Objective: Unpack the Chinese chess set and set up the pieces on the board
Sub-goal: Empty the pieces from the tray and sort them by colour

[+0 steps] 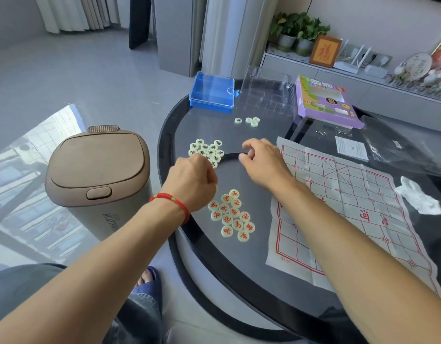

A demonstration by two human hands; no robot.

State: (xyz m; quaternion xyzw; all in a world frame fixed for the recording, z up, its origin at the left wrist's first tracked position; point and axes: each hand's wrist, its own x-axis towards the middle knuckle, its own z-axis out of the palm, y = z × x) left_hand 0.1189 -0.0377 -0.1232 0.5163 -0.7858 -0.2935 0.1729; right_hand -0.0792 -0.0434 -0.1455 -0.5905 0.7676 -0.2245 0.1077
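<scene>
Dark glass tabletop carries your sorted pieces: black-lettered pile far, red-lettered pile near, paper board unfolded and bare to their right. Your left hand is curled over the black pile's near edge, contents hidden; your right hand hovers apart, fingers loosely curled, seemingly empty. Finish sorting the few stray pieces by the blue case, then place each piece on a line crossing, not inside a square.

Both bare forearms reach forward, about level. Left grip is a curled fist, knuckles up, red cord bracelet on its wrist; whether it holds anything cannot be seen. Right grip, just right of it, palm down, fingers loosely curled, thumb tucked beneath, apparently empty.
</scene>
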